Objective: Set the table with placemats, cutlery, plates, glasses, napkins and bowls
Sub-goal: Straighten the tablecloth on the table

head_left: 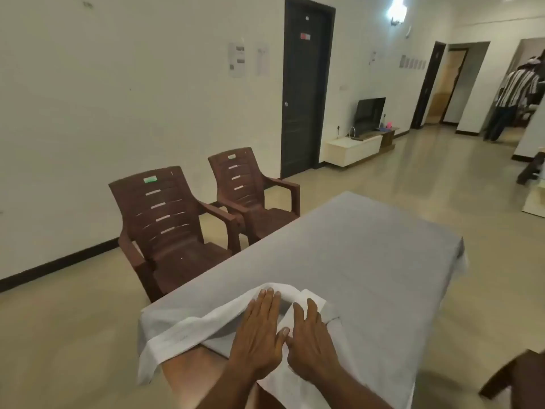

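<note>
Both hands are laid palm down, side by side, on the pale grey-white fabric tablecloth (354,255) at the near end of the brown wooden table (188,367). The left hand (259,335) is held flat with straight fingers close together, pressing on a folded-back, bunched part of the cloth. The right hand (312,343) is likewise flat, fingers straight and slightly spread, its thumb touching the left thumb. Nothing is pinched by either hand.

The cloth is seen spread smoothly over the far portion of the table, draping over the far right corner. At the near left corner it is turned back, and bare wood is exposed there, with a loose flap hanging over the left edge.

Two dark brown slatted plastic armchairs (177,228) are stood just beside the table's left edge. Open beige tiled floor (383,172) is noted beyond the far end and to the right. A dark wooden chair edge (519,376) is partly visible at the lower right.
</note>
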